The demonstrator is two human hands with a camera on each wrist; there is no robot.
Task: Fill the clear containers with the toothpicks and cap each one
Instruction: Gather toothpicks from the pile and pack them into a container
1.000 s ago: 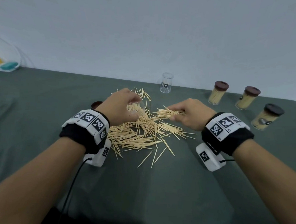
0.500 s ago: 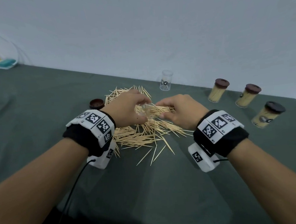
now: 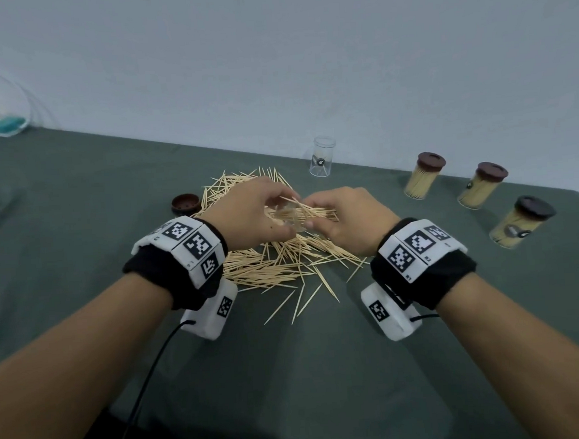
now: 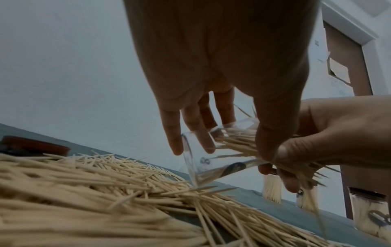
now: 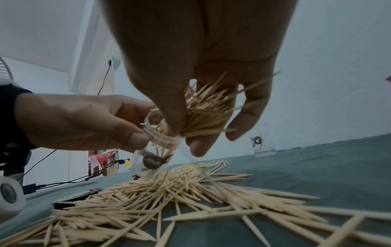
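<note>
Your left hand (image 3: 247, 215) has thumb and fingers wrapped round a clear container (image 5: 154, 150), tilted with its mouth toward your right hand (image 3: 346, 222), which pinches a bundle of toothpicks (image 5: 203, 115) and is feeding their tips into that mouth. Both hands sit at the middle of the head view, just above the loose pile (image 3: 277, 260) on the green table (image 3: 290, 372).

The bundle looks fanned out, not squared: in the right wrist view many ends splay wider than the rim. Push it in like that and the outer sticks will likely catch on the lip and spill back onto the pile, or jam crosswise inside. The container is tilted steeply, with its base just above the pile, so letting go too early could let sticks slide back out. Its wall is smooth and thin; a hard shove from the right could twist it in your left fingers.

A second, nearly empty container (image 3: 322, 156) waits above centre, a brown cap (image 3: 186, 204) lies left of the pile, and three capped, full containers (image 3: 479, 187) stand at the right edge. Keep your right wrist clear of them.
</note>
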